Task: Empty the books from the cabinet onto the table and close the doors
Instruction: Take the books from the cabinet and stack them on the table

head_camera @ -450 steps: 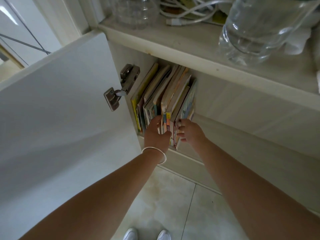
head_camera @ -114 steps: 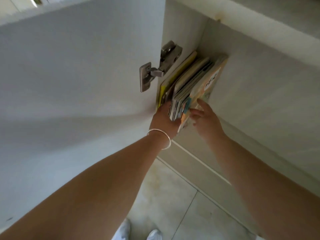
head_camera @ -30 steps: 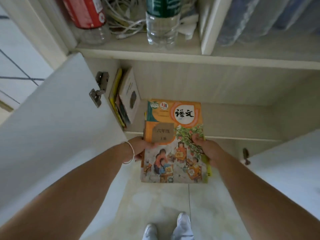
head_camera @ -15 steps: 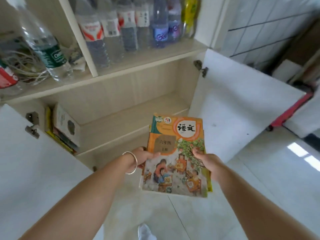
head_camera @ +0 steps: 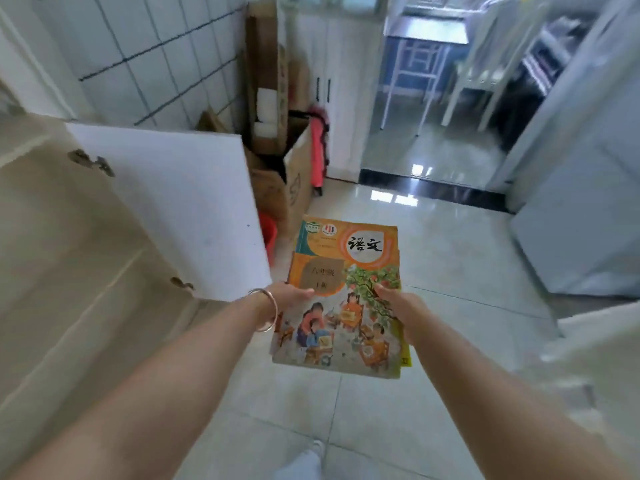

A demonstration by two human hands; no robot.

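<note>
Glossy pale floor tiles (head_camera: 433, 258) are filling the lower view, running toward a doorway with a dark threshold strip (head_camera: 429, 188). Stack of textbooks (head_camera: 343, 299) is being carried face-up between both hands, clear of the floor; top cover is showing an orange band and an illustration of children at desks. Left hand (head_camera: 289, 297) is gripping the stack's left edge, thumb curled over the cover, a thin bracelet (head_camera: 266, 310) sitting on the wrist. Right hand (head_camera: 398, 306) is gripping the right edge, thumb on top, fingers hidden beneath. Both grips are clamped on the stack. Just left of the left grip, a white cabinet door (head_camera: 180, 209) is standing open, two hinges showing along its near edge. Beyond the grips, cardboard boxes (head_camera: 284, 174) are leaning by the tiled wall, a red bucket (head_camera: 268, 233) partly hidden behind the door. One shoe (head_camera: 311, 452) is showing below the grips, blurred.
</note>
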